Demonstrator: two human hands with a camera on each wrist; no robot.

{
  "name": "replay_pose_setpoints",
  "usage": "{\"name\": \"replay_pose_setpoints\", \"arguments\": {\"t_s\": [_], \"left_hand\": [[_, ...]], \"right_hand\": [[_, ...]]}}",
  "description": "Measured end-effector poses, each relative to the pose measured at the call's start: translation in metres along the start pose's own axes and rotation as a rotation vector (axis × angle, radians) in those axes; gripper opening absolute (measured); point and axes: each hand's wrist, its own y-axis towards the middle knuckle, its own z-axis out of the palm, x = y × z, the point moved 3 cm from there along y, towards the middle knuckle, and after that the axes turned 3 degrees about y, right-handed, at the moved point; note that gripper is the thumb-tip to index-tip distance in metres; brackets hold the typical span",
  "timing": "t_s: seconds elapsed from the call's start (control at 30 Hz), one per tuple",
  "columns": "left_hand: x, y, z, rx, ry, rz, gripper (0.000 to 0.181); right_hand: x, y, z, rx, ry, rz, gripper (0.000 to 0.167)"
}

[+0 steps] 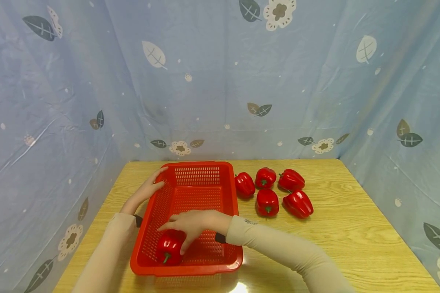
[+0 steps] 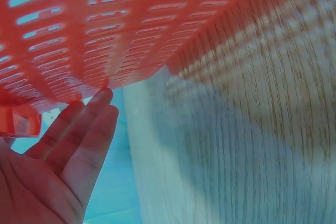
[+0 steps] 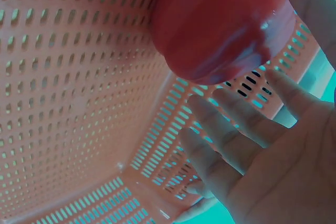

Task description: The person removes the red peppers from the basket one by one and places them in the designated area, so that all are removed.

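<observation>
A red slotted plastic basket point(image 1: 187, 269) stands on the table. My left hand point(image 1: 145, 194) holds its left rim, the thumb over the rim; in the left wrist view, straight fingers point(image 2: 86, 145) lie against the outer wall. Inside the basket's near left corner sits a red bell pepper point(image 1: 170, 249) with a green stem. My right hand point(image 1: 196, 224) reaches over the basket just above this pepper. In the right wrist view its fingers point(image 3: 226, 135) are spread and extended, with a gap showing between them and the pepper point(image 3: 220, 30).
Several more red bell peppers point(image 1: 267, 202) lie on the wooden table point(image 1: 337, 228), to the right of the basket. The nearest one point(image 1: 245, 185) lies close to the basket's right wall. A blue patterned curtain point(image 1: 212, 89) hangs behind and at both sides.
</observation>
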Motion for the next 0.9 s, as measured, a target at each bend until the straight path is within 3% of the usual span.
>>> {"name": "replay_pose_setpoints", "arguments": {"t_s": [0.43,0.9], "left_hand": [[0.002,0.000,0.000,-0.015,-0.008,0.004,0.055],[0.007,0.001,0.000,-0.004,-0.030,-0.007,0.055]], "right_hand": [[-0.001,0.009,0.012,-0.001,-0.016,0.009,0.086],[-0.002,0.010,0.010,-0.028,-0.041,0.022,0.074]]}}
